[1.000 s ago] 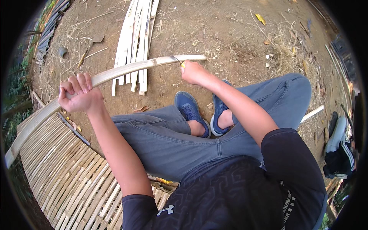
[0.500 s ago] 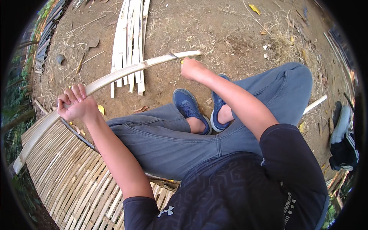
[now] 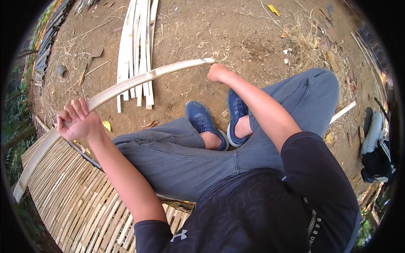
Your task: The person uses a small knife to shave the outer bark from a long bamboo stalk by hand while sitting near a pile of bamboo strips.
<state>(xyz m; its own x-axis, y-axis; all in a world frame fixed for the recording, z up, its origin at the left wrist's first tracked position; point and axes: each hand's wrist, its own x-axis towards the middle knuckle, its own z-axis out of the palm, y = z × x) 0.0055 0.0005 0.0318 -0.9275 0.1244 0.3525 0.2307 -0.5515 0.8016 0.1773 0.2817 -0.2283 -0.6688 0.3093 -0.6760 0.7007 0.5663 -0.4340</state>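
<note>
The strip (image 3: 120,88) is held raised, extending from the left side of the slatted surface (image 3: 80,185) to the upper middle of the view, where it passes in front of the pile (image 3: 137,38) on the ground (image 3: 194,29). The left grip (image 3: 79,120) is closed around the strip (fingers curled over it). The right grip (image 3: 218,73), at the far end, is closed on a knife (image 3: 206,62), largely hidden.

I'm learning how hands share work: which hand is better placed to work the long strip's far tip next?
Probably the right. The left hand is wrapped around the long strip well back from that tip, while the right hand, closed in a fist, is right by it.
</note>
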